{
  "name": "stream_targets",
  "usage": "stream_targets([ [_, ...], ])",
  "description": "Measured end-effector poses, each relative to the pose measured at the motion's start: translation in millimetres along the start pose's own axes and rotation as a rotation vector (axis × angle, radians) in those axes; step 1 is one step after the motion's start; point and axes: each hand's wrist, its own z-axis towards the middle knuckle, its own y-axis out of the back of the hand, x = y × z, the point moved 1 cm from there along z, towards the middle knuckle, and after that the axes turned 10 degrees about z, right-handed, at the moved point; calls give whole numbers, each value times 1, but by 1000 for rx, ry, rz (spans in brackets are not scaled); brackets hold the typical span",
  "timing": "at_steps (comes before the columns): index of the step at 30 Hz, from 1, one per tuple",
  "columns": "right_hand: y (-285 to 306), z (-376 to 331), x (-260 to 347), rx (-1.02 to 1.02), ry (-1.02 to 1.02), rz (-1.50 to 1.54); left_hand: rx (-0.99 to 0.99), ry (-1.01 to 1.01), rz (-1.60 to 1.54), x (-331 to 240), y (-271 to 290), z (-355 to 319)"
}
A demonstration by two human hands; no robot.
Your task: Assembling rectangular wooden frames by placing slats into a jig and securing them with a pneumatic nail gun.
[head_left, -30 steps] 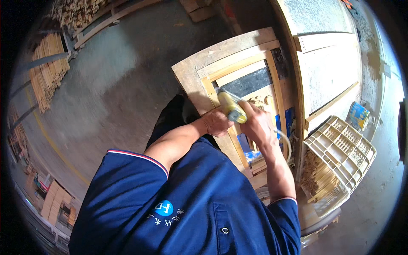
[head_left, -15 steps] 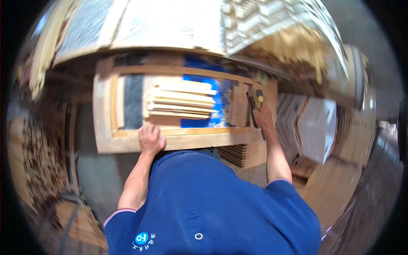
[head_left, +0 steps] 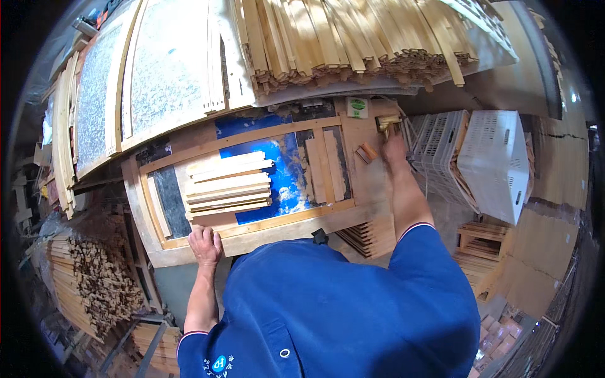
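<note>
Left hand at the strips' near corner, right hand out at the tool

The wooden frame [head_left: 309,214] lies flat on a worktop [head_left: 176,257], its long rails running left to right in front of the person. Inside the frame, toward its left half, sits a stack of wooden strips [head_left: 230,189], their long axis roughly in line with those rails, partly over a blue surface [head_left: 280,151].

The left hand [head_left: 206,244] rests at the near rail of the frame, just short of the stack's near left corner. The strips lie straight beyond its fingertips and to their right, running crosswise to the fingers, and this is clearly the nearer hand. Its fingers are loosely bent with nothing visible in them; whether they touch the lowest strip, I cannot tell.

The right hand [head_left: 395,148] is past the frame's right end, reaching to a yellowish, dark-edged tool [head_left: 387,121] just ahead of its fingers. Whether they clasp it or have let go, I cannot tell. Between this hand and the frame lies a small orange-brown block [head_left: 366,152]; a green-and-white packet [head_left: 357,108] sits by the frame's far right corner
</note>
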Motion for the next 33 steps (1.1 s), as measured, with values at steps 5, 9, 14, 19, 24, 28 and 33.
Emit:
stream_targets([
  [5,10,11,31,-24,76,-25,14,14,37,0,6,-3],
  [9,-2,-23,124,-148,690,441,42,15,60,-3,13,1],
  [14,-47,-80,285,-75,1167,450,12,7,65,-3,5,3],
  [19,-45,-98,349,118,933,186,-1,10,68,-5,12,3],
  [24,4,-93,361,364,969,108,-19,26,-1,3,27,3],
  [28,66,-153,348,103,1058,204,139,-93,-48,10,45,14],
  [33,167,-234,301,-210,993,158,98,-432,-155,13,72,32],
])
